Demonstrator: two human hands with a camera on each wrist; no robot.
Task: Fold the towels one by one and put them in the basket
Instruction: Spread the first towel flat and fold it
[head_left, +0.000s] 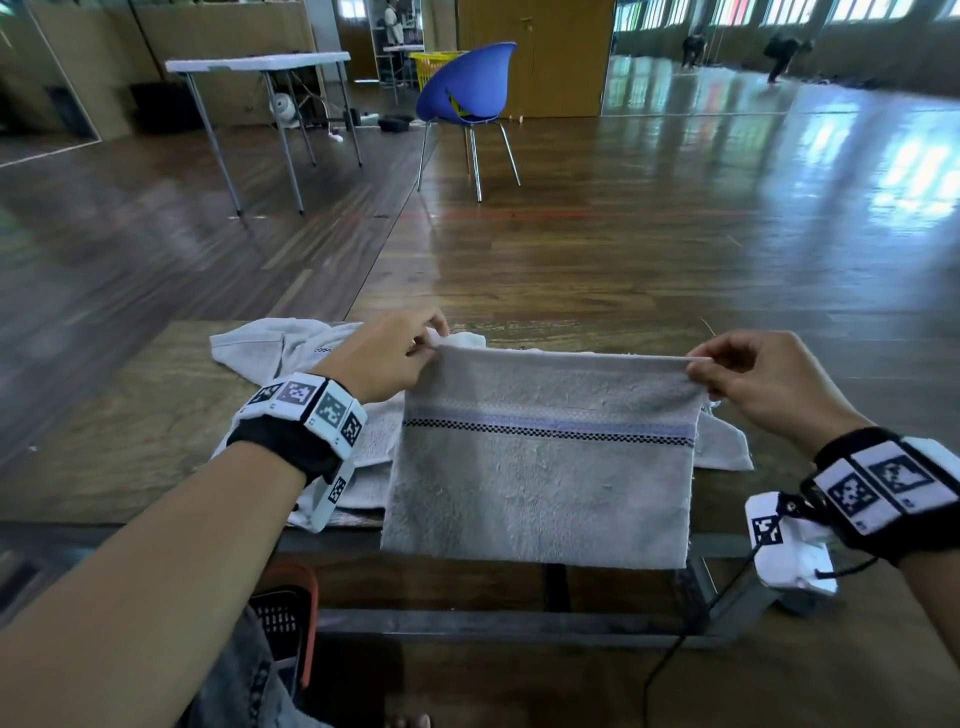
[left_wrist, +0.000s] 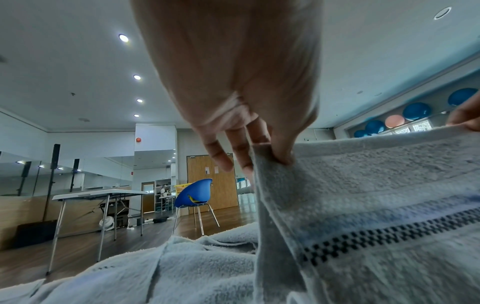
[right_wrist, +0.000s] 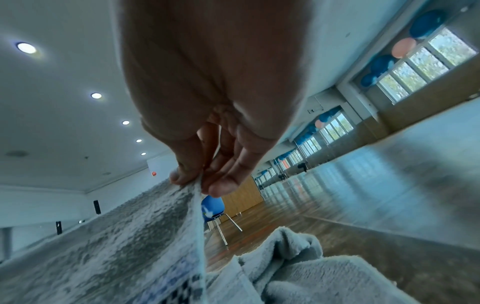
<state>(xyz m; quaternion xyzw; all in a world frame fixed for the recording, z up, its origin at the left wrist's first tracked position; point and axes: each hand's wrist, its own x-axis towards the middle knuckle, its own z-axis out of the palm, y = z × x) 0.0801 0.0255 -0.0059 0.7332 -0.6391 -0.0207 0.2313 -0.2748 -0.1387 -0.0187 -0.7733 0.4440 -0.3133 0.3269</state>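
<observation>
One towel (head_left: 540, 467) hangs between our hands over the near table (head_left: 130, 431) edge, apparently doubled, its striped band level. Our left hand (head_left: 384, 358) pinches the top left corner and our right hand (head_left: 763, 379) the top right, so the upper edge is taut. We judge this fold is midway, with further folds and the drop still to come. Just beyond lies the pile (head_left: 270, 348) of unfolded towels. Nearest us, below the table, the basket (head_left: 285, 618) shows only a corner; its contents are hidden.
</observation>
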